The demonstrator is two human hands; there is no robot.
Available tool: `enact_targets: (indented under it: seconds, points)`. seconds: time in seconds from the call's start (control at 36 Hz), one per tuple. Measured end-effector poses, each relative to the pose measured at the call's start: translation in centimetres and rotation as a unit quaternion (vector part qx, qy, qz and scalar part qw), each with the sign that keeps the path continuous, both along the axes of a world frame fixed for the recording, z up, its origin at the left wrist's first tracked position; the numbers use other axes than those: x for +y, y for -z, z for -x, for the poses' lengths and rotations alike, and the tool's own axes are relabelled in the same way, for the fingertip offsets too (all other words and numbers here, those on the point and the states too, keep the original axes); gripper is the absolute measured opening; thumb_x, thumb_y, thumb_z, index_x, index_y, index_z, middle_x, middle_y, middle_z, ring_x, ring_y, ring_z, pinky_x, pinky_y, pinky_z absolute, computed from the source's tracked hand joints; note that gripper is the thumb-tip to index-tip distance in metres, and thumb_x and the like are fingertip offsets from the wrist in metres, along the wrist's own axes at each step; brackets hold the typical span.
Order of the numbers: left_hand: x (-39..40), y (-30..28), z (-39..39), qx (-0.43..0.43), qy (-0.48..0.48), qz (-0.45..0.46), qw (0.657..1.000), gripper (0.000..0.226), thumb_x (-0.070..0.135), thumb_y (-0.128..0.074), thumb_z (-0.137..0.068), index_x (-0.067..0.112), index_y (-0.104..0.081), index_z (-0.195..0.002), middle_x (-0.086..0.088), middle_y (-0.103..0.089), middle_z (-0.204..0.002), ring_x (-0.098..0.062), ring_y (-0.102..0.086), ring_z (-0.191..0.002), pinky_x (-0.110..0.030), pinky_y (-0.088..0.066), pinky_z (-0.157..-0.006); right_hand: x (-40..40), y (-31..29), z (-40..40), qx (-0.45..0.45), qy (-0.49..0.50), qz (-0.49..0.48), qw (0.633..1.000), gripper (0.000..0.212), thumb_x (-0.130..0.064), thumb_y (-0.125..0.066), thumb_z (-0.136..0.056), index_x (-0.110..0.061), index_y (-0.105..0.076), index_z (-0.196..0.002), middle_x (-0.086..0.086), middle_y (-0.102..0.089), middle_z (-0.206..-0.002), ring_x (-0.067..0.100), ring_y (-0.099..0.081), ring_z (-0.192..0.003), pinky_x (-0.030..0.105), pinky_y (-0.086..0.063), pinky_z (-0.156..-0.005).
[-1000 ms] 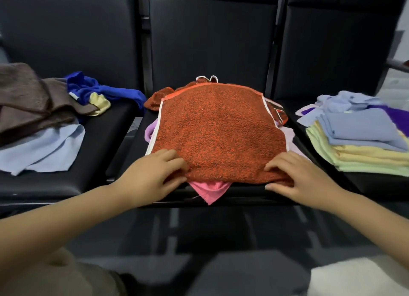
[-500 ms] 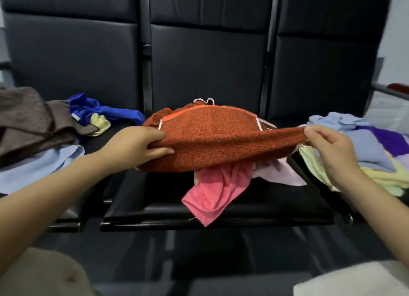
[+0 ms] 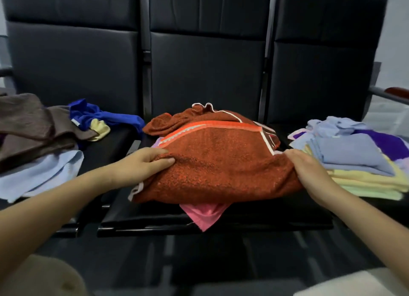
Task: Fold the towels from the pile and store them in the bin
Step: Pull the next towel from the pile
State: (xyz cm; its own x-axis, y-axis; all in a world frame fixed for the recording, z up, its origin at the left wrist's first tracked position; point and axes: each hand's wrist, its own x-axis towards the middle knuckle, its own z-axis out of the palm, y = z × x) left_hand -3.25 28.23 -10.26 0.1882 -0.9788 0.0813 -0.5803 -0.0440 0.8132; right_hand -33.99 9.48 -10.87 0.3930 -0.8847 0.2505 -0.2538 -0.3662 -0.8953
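An orange-red towel [image 3: 221, 162] with a white edge lies folded over on the middle black seat [image 3: 254, 216], on top of a pink towel [image 3: 203, 213] and a lilac one. My left hand [image 3: 143, 165] grips the towel's left folded corner, thumb on top. My right hand [image 3: 307, 169] grips its right corner, fingers tucked into the cloth. A second rust-coloured cloth [image 3: 168, 123] is bunched behind it. No bin is in view.
The left seat holds brown towels [image 3: 28, 127], a light blue one [image 3: 42, 176], a royal blue one [image 3: 104, 116] and a small yellow one [image 3: 99, 127]. On the right seat is a stack of folded blue, yellow and green towels [image 3: 358, 162], with purple cloth behind.
Both hands lifted the towel's near edge off the seat, carried it away from me and laid it down over the far half. The towel now lies folded in half.
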Motion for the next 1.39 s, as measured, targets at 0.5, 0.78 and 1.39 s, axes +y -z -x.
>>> enact_targets:
  seconds: [0.5, 0.78, 1.39]
  points:
    - [-5.7, -2.0, -5.0, -0.076, -0.165, 0.009, 0.983, 0.026, 0.030, -0.066, -0.090, 0.006, -0.071, -0.098, -0.014, -0.070, -0.100, -0.025, -0.065, -0.096, -0.038, -0.048, -0.092, -6.3, -2.4, -3.3, -0.134, -0.131, -0.110, 0.976, 0.089, -0.057, -0.094, -0.030, -0.009, -0.072, -0.102, 0.008, -0.075, -0.100, 0.018, -0.072, -0.093, 0.021, -0.056, -0.072]
    - [-10.8, 0.7, -7.9, -0.167, -0.267, 0.019, 0.949, 0.010, 0.019, -0.060, -0.091, 0.015, -0.068, -0.096, -0.003, -0.069, -0.099, -0.020, -0.062, -0.095, -0.031, -0.045, -0.082, -11.7, 0.2, -8.6, -0.038, 0.041, -0.069, 0.996, 0.014, -0.017, -0.067, -0.091, -0.009, -0.070, -0.102, 0.003, -0.069, -0.093, 0.015, -0.062, -0.084, 0.022, -0.044, -0.067]
    - [-9.6, 3.2, -8.9, 0.157, -0.256, -0.065, 0.952, 0.019, 0.032, -0.073, -0.084, 0.013, -0.067, -0.083, -0.006, -0.071, -0.089, -0.018, -0.067, -0.083, -0.024, -0.050, -0.071, -11.8, 0.9, -5.9, -0.016, -0.011, -0.065, 0.998, 0.024, -0.037, -0.079, -0.075, -0.019, -0.075, -0.091, 0.005, -0.074, -0.096, 0.025, -0.068, -0.094, 0.037, -0.051, -0.082]
